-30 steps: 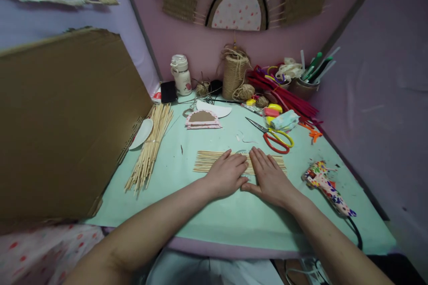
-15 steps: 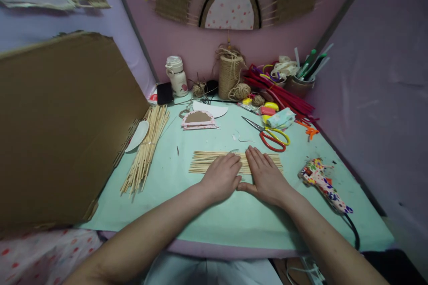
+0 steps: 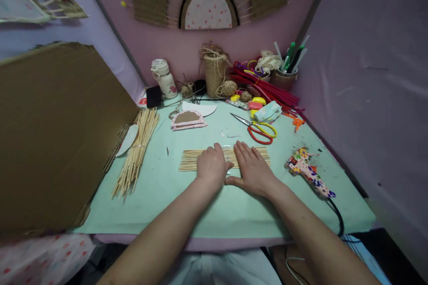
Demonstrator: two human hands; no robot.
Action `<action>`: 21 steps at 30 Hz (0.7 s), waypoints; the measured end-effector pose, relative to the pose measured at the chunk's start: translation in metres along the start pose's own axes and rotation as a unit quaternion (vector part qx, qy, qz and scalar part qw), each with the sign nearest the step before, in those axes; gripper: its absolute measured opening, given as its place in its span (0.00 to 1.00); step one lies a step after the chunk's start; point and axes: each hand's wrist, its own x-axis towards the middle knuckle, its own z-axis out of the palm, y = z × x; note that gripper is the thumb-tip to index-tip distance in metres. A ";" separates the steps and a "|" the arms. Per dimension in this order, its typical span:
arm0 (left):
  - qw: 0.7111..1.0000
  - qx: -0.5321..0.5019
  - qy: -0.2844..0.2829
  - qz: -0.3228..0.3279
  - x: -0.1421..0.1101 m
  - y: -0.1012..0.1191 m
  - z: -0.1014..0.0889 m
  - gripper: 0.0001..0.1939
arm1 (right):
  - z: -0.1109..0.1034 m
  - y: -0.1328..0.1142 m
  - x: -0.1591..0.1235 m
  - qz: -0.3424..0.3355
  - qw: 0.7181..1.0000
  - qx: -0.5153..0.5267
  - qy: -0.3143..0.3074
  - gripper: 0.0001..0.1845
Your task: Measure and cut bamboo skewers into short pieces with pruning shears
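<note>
A flat row of thin bamboo sticks (image 3: pixel 190 160) lies side by side on the table in front of me. Across its middle runs a strip of clear tape (image 3: pixel 228 155). My left hand (image 3: pixel 211 167) rests on the sticks left of the tape, its fingers curled in and its thumb toward the tape. Whatever may be under those fingers is hidden. Right of the tape, my right hand (image 3: pixel 252 167) lies flat on the sticks, fingers stretched forward and thumb out to the side.
Scissors (image 3: pixel 257 128) lie behind the sticks, and a flower-patterned glue gun (image 3: pixel 309 171) to the right. A bundle of sticks (image 3: pixel 137 153) lies left, beside a large cardboard sheet (image 3: pixel 60 138). Twine (image 3: pixel 216 73), a bottle (image 3: pixel 164 78) and a pen cup (image 3: pixel 284 79) stand behind.
My left hand's fingers have curled in more, and a gap showing the tape has opened between the hands. My right hand stays flat. The whole view has shifted slightly.
</note>
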 end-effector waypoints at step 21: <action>0.993 -0.089 -0.028 -0.069 0.006 0.017 0.002 0.24 | 0.001 0.000 -0.002 0.001 1.000 -0.019 0.002 0.55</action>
